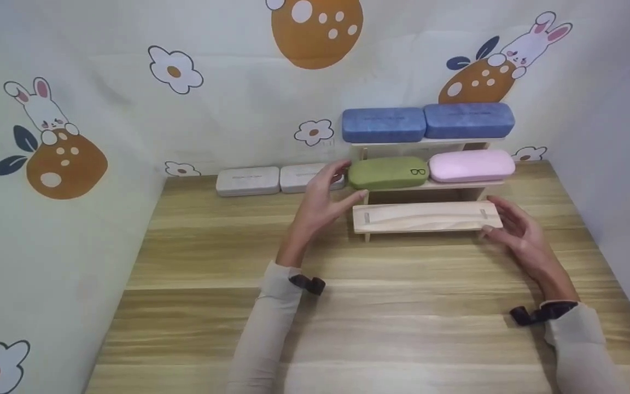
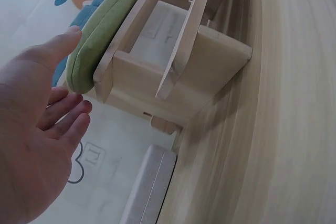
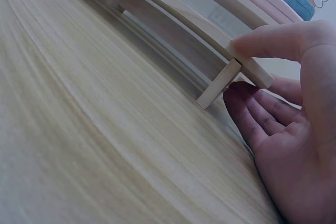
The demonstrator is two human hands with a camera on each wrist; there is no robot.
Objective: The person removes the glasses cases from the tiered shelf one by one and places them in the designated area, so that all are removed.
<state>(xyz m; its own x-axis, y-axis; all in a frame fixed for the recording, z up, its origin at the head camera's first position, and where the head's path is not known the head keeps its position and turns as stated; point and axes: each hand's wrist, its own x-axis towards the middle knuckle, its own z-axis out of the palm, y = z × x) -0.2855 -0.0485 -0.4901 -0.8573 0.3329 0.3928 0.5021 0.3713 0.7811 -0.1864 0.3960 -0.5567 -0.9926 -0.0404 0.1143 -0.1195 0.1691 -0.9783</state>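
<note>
The wooden rack (image 1: 427,214) stood on the counter (image 1: 402,328), and the cases were ranged on it and beside it, all closed, so whatever they might have held was hidden. On the rack's top shelf, a blue case (image 1: 384,126) and a second blue case (image 1: 469,120) lay end to end. The rack's middle shelf bore the green case (image 1: 386,172) at its left end and the pink case (image 1: 472,166) at its right; its lowest shelf was bare. To the rack's left, a grey case (image 1: 248,181) and another grey case (image 1: 296,178) lay in a row on the counter.

The left hand (image 1: 323,197) was loosely spread at the rack's left side, gripping nothing, its thumb and fingers about the green case's end; contact could not be told. The right hand (image 1: 523,238) pinched the right end of the rack's lowest shelf.

Only the right wrist view showed the fingers tucked under that shelf, close to a rack leg (image 3: 220,83). The left wrist view gave the green case's seam, while the head view alone showed the glasses drawing (image 1: 418,172) printed on its top.
</note>
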